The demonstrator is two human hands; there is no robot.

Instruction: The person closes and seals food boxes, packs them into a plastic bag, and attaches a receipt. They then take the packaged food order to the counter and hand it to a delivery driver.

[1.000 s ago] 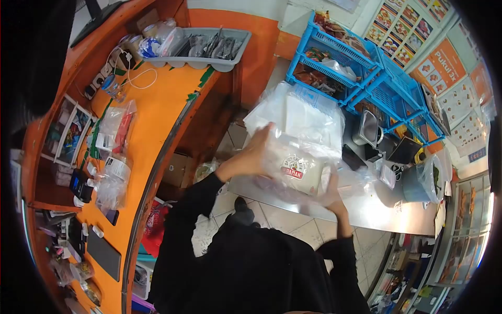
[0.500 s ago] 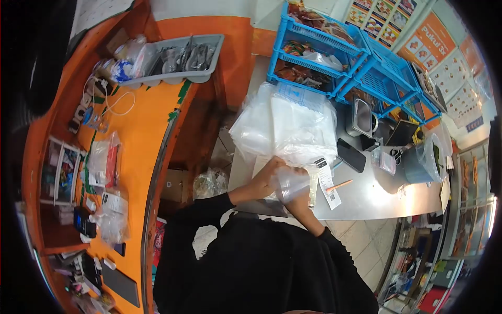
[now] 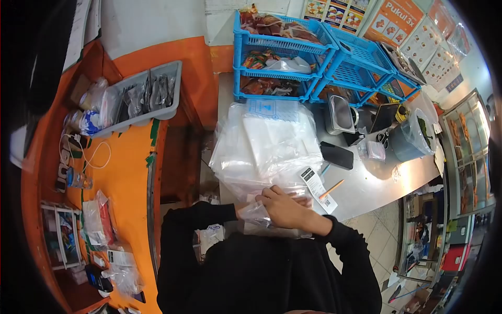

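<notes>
A small clear plastic bag (image 3: 256, 213) is bunched between my hands at the table's front edge. My right hand (image 3: 285, 209) reaches across it from the right, its fingers bent over the plastic and gripping it. My left hand (image 3: 241, 209) is at the left side of the bag, mostly hidden by plastic and the right hand; its fingers do not show. Just beyond lies a wide stack of clear plastic bags (image 3: 269, 141). A printed receipt (image 3: 316, 188) with a pencil (image 3: 332, 189) across it rests to the right of my right hand.
Blue stacked baskets (image 3: 277, 70) with packets stand at the back of the metal table (image 3: 361, 193). A black phone (image 3: 337, 155), metal container (image 3: 341, 114) and lined bucket (image 3: 413, 141) are on the right. An orange counter (image 3: 128, 172) with a grey bin (image 3: 170, 99) runs along the left.
The view has shifted, so the table items appear further left. My right hand has come over the front of the small bag, and my left hand has become mostly hidden.
</notes>
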